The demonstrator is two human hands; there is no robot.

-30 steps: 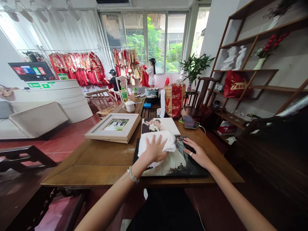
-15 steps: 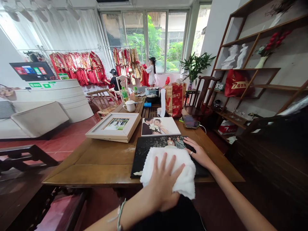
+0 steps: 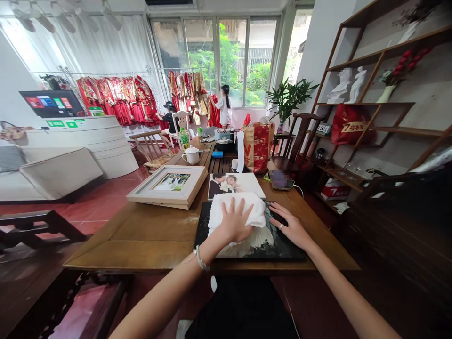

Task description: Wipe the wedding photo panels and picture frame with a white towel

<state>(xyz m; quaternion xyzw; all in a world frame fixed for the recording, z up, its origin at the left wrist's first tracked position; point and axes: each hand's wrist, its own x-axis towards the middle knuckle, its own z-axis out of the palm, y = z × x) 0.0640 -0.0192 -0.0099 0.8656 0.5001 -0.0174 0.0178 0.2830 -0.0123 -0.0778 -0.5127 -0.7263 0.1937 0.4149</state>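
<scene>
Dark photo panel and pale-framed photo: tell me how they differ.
The dark photo panel is partly covered by a white cloth; the pale-framed photo is uncovered. The pale-framed photo has a broad border; the dark photo panel shows none. Both lie picture side up.

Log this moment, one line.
left hand: spread on white cloth | right hand: on dark photo panel | cloth: on panel | framed picture: left of panel
</scene>
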